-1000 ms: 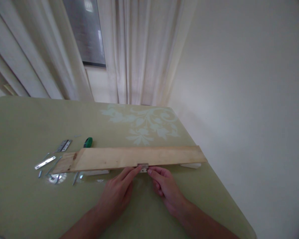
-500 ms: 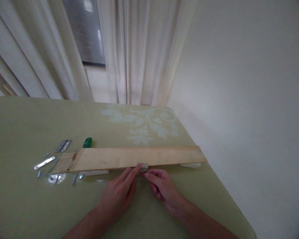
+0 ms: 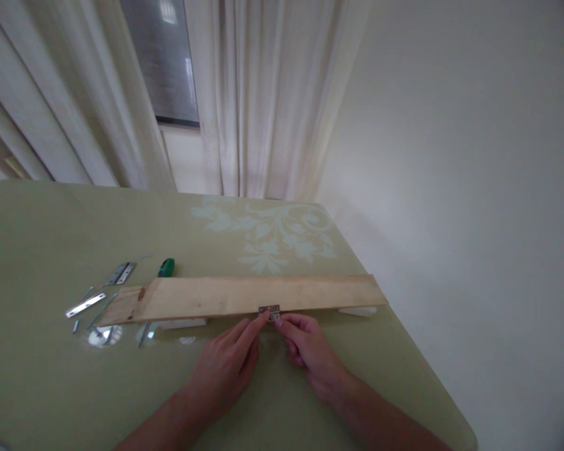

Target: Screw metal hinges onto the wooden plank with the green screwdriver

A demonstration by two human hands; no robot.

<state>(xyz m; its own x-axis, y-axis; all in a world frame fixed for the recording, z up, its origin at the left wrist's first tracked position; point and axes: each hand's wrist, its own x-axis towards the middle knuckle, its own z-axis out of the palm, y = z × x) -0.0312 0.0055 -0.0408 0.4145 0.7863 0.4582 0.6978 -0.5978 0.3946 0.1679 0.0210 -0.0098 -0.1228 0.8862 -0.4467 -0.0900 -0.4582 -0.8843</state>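
Note:
A small metal hinge (image 3: 274,309) sits at the near edge of a long pale wooden board (image 3: 244,294), with one leaf lying over the edge and the other reaching down towards me. My left hand (image 3: 225,357) has its fingers stretched out, and the index fingertip presses on the hinge's face. Its thumb hangs lower, apart from the metal. On the other side, my right hand (image 3: 310,351) is closed, with thumb and index finger pinching the hinge's lower right corner. The remaining fingers of that hand are curled underneath.
White blocks (image 3: 357,311) show under the board. To the left lie another hinge (image 3: 122,273), a shiny metal strip (image 3: 85,305), several thin rods or screws (image 3: 102,311) and a green-handled tool (image 3: 167,267), partly behind the board. The table's right edge (image 3: 418,351) runs beside a wall.
My left index fingertip has slid from the hinge's left side onto its face. The hinge has shifted slightly to the left and up along the board. My right hand keeps its pinch.

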